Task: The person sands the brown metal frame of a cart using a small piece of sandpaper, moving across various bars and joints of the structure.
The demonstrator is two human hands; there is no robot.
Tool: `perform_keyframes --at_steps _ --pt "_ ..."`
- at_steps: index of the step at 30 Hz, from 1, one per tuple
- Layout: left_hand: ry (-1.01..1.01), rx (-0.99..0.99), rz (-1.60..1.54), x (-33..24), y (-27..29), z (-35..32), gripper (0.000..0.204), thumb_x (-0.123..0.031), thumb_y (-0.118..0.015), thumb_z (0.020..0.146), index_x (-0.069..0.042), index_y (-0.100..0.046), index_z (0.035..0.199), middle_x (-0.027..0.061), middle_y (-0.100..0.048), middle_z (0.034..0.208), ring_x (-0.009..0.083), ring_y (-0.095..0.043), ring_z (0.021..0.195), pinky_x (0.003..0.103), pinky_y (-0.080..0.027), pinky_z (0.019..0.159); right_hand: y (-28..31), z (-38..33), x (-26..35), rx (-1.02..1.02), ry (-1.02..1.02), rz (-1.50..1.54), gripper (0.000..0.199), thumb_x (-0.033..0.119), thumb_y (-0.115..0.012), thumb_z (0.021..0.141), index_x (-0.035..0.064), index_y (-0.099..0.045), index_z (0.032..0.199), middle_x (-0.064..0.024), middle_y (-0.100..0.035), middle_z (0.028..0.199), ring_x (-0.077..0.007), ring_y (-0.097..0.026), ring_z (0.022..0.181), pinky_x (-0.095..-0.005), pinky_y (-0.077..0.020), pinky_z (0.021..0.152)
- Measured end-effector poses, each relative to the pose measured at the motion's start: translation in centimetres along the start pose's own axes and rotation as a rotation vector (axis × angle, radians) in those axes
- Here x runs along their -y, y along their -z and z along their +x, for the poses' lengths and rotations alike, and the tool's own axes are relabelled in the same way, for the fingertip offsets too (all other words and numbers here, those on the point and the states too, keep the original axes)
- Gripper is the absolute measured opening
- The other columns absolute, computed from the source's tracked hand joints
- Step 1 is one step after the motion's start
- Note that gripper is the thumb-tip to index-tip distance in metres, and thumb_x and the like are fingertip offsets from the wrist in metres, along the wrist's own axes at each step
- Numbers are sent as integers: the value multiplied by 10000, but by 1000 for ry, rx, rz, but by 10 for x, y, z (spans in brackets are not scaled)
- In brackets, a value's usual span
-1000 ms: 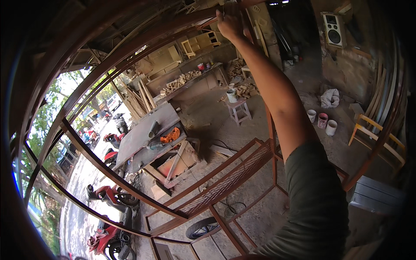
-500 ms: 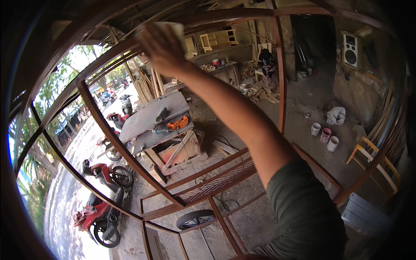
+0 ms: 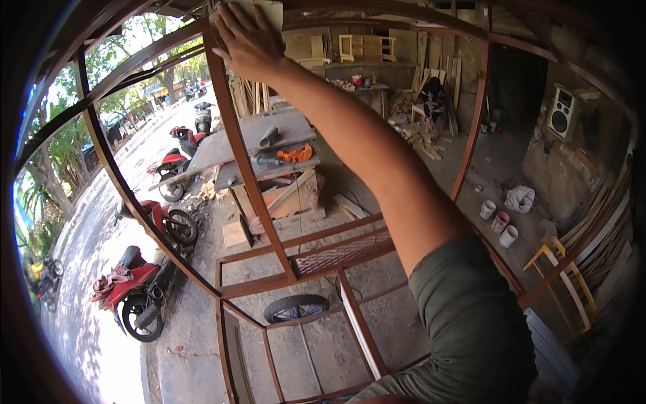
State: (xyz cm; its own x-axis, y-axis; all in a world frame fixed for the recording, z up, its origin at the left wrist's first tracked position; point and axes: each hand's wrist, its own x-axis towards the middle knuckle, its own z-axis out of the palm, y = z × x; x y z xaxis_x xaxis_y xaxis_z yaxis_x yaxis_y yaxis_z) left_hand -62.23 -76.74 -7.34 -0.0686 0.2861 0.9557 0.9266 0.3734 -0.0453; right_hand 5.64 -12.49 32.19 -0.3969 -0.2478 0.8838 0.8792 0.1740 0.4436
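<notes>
My right hand point(image 3: 249, 39) is raised high at the upper edge, its fingers stretched flat over a stiff beige sheet point(image 3: 271, 13). The sheet lies pressed under the palm against the reddish-brown top rail of a large frame, and its backing side is hidden. Just below the hand, a brown upright bar point(image 3: 243, 151) of the frame slants down to a cross rail with a lattice panel point(image 3: 346, 253). My right arm, in a dark green sleeve, crosses the middle of the view. My left hand is out of sight.
Beyond the frame stands a work table point(image 3: 242, 131) with a grey pipe piece and an orange cloth point(image 3: 296, 154). Red motorbikes point(image 3: 138, 286) are parked at left. A tyre point(image 3: 296, 308) lies low on the ground. Buckets point(image 3: 500, 221), a wooden chair point(image 3: 564, 279) and a seated person point(image 3: 433, 101) are at right.
My view has shifted, so the frame and the workshop appear moved. My right hand sits higher in the picture, still on the beige sheet, now by the top of the upright bar.
</notes>
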Motion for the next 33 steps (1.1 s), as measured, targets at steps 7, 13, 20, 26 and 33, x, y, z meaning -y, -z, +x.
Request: perform_keyframes --at_steps 7,13,20,26,33 --pt "608 138 -290 -150 10 63 303 -312 -562 849 -31 -674 864 215 -651 900 400 -618 886 494 -484 838 65 -90 -173 18 -222 -188 577 492 -339 1046 186 -352 1536 -104 -266 1618 -296 -208 1505 -549 -154 1192" --pt "699 210 -305 -163 11 70 313 -332 -582 853 -40 -682 907 210 -674 969 345 -643 941 454 -478 833 -13 -9 12 -53 -297 -88 609 405 -491 1001 51 -399 1486 -199 -318 1570 -370 -262 1472 -535 -192 1195" --pt "597 336 -234 -161 22 77 322 -353 -604 834 -33 -647 824 225 -650 927 318 -631 882 448 -449 732 -15 20 36 77 6 123 617 344 -448 1016 38 -307 1534 -177 -262 1603 -322 -219 1494 -518 -165 1206" --pt "658 167 -373 -151 5 67 447 -511 -610 798 -66 -632 772 163 -613 780 294 -600 734 420 -455 659 25 -38 -66 -7 -255 -248 601 417 -405 1036 51 -354 1509 -208 -317 1567 -353 -265 1473 -537 -217 1179" --pt "599 106 -389 -159 -2 67 594 -696 -617 756 -103 -614 712 91 -571 608 266 -564 560 388 -462 575 -61 92 162 81 -78 -115 617 321 -408 1015 -73 -328 1483 -240 -292 1572 -349 -255 1471 -494 -181 1206"
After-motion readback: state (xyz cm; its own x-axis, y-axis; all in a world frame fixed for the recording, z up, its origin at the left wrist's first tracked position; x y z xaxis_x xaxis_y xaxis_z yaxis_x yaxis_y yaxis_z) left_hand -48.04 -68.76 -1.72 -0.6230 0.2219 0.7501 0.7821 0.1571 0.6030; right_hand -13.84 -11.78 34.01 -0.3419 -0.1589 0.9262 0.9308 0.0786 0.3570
